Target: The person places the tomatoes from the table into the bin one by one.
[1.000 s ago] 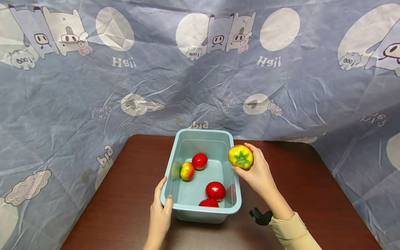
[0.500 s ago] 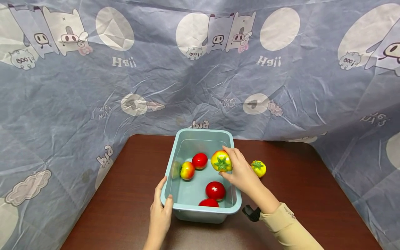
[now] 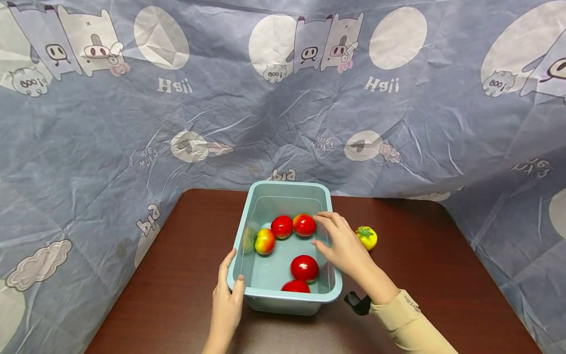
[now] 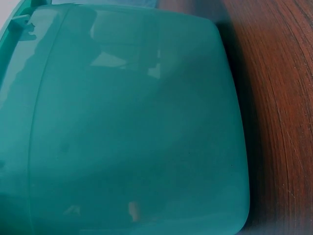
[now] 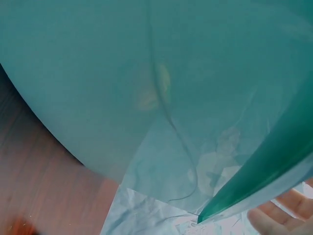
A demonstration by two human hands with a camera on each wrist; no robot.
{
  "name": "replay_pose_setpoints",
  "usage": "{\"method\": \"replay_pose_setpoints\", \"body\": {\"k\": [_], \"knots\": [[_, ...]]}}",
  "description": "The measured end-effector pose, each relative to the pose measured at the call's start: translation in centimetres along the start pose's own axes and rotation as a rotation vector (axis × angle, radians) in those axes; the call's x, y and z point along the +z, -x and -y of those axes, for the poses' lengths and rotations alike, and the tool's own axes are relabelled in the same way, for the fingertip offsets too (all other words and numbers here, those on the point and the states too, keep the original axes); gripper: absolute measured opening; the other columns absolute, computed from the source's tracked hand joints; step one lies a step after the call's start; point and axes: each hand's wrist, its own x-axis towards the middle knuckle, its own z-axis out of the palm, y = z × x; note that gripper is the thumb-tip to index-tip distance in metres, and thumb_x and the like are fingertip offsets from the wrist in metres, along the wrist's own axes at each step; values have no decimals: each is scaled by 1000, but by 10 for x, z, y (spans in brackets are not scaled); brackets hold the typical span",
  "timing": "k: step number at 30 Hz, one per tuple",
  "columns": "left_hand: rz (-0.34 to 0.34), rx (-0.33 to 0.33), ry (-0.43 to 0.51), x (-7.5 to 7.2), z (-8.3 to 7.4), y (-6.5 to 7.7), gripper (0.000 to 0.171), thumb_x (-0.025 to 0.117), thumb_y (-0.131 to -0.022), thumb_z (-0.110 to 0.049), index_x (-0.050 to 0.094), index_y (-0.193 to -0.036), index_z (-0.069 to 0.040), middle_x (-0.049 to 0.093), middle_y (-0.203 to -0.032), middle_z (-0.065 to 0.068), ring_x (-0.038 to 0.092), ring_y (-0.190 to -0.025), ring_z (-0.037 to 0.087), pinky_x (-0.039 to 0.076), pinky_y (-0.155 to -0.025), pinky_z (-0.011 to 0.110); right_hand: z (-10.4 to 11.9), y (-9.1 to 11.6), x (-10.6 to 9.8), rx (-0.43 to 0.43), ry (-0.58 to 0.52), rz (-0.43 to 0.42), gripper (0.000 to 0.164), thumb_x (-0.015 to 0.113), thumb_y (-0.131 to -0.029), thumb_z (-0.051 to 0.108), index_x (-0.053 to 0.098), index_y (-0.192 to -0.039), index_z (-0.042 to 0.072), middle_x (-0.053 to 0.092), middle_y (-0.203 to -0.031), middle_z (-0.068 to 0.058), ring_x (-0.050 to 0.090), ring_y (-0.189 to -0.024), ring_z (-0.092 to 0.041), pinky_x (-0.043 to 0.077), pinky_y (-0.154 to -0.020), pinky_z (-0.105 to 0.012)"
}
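Observation:
A pale blue plastic tub [image 3: 286, 296] stands on the table and holds several shiny red and red-yellow tomatoes. My left hand [image 3: 227, 302] grips its near left corner, thumb over the front rim. Over the right rim reaches my right hand [image 3: 347, 246], fingers and thumb spread apart with nothing between them. Just beyond those fingertips lies a red tomato [image 3: 304, 224], against another red tomato [image 3: 282, 226]. A red-yellow tomato [image 3: 265, 241] is by the left wall. The left wrist view shows the tub's outer wall [image 4: 132, 117]; right fingers [image 5: 281, 213] appear at the rim in the right wrist view.
A yellow tomato [image 3: 366, 238] with a green star-shaped calyx sits on the table, right of the tub, partly behind my right hand. A black strap piece [image 3: 357, 303] is at my right wrist. Behind the brown table [image 3: 177, 275] hangs a printed grey-blue cloth [image 3: 283, 123].
My right hand has carried a yellow-red tomato left over the rim and let it go; it now lies in the tub, red side up. The left hand stays at the corner.

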Motion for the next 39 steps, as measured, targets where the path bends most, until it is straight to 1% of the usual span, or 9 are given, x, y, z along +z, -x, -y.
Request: {"method": "replay_pose_setpoints", "body": {"k": [7, 11, 17, 19, 21, 27, 31, 34, 39], "knots": [[-2, 6, -4, 0, -1, 0, 61, 51, -92, -9, 43, -145, -38, 56, -142, 3, 61, -117, 23, 46, -95, 49, -7, 3, -1, 0, -68, -146, 43, 77, -81, 8, 64, -122, 2, 61, -122, -12, 58, -113, -31, 51, -94, -48], [-2, 14, -2, 0, -2, 0, 61, 50, -92, -9, 43, -145, -38, 56, -142, 3, 60, -116, 23, 46, -94, 48, -16, 6, -3, 18, -99, -242, 39, 76, -82, 6, 65, -119, 3, 62, -119, -13, 61, -109, -29, 51, -93, -44], [-1, 9, -2, 0, -2, 0, 61, 49, -93, -8, 43, -146, -37, 55, -143, 3, 60, -117, 23, 46, -93, 48, -36, 15, -7, 157, -135, -332, 36, 72, -84, 5, 65, -119, 4, 63, -116, -13, 63, -105, -31, 49, -88, -30], [-2, 4, -5, 0, -1, 1, 60, 50, -93, -9, 43, -146, -37, 55, -144, 3, 60, -117, 23, 46, -94, 48, -44, 19, -8, 216, -143, -333, 35, 71, -86, 6, 65, -120, 4, 63, -116, -13, 63, -105, -30, 47, -91, -19], [2, 3, -5, 0, -1, 0, 60, 49, -93, -9, 42, -146, -37, 54, -144, 3, 59, -119, 24, 45, -95, 49, -50, 23, -9, 282, -154, -329, 35, 70, -87, 7, 65, -121, 4, 63, -116, -13, 64, -105, -29, 47, -93, -16], [1, -4, -5, 1, -1, 0, 60, 49, -93, -10, 42, -146, -37, 53, -145, 2, 59, -119, 22, 45, -95, 49, -72, 37, -5, 524, -212, -316, 40, 70, -88, 11, 60, -126, 0, 61, -120, -18, 64, -110, -36, 49, -94, -42], [1, 0, -6, 1, -2, 0, 60, 49, -93, -9, 42, -146, -37, 54, -144, 3, 59, -117, 22, 45, -95, 48, -90, 47, 2, 677, -223, -283, 49, 71, -89, 18, 55, -132, -1, 56, -128, -22, 60, -116, -39, 47, -99, -48], [1, 3, -10, 0, -3, 1, 59, 49, -94, -9, 42, -146, -36, 54, -144, 4, 59, -116, 23, 44, -93, 48, -104, 54, 7, 743, -197, -257, 55, 70, -90, 22, 51, -135, -2, 52, -131, -23, 57, -119, -40, 46, -101, -49], [-2, -7, -16, 2, -3, 1, 59, 50, -93, -10, 43, -145, -37, 54, -144, 2, 58, -117, 21, 44, -94, 47, -120, 58, 13, 777, -180, -235, 60, 70, -90, 25, 47, -137, -3, 48, -132, -25, 53, -120, -41, 44, -102, -52]]}}
